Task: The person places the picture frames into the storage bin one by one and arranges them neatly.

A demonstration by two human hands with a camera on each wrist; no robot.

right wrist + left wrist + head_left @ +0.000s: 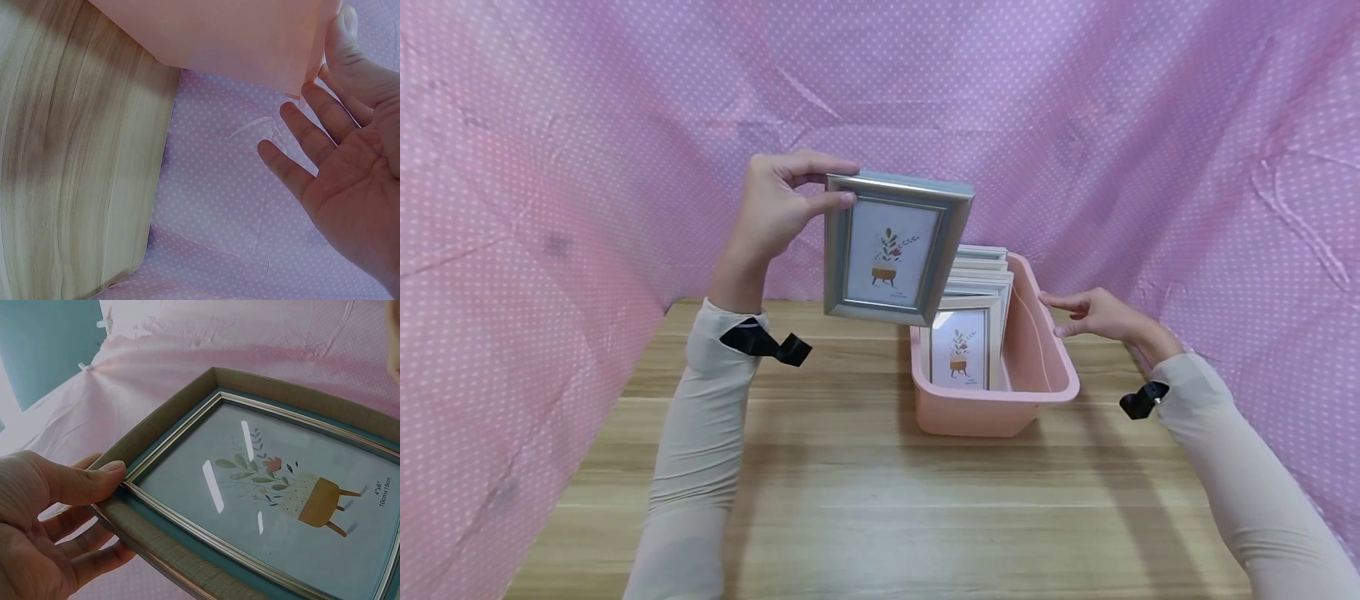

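Observation:
My left hand grips a picture frame by its upper left corner, thumb on the front and fingers behind. The frame has a silvery-brown border with a blue-grey inner band around a potted-plant print. It is raised off the table, tilted, and partly covers a pink plastic bin. Several pale frames stand in that bin, one behind another. At the bin's right side, my right hand holds the rim between thumb and index finger. Its other fingers are spread out in the right wrist view.
The bin stands on a wood-grain table, right of its middle, near the back. Pink polka-dot cloth hangs behind and at both sides. Black straps are on both wrists.

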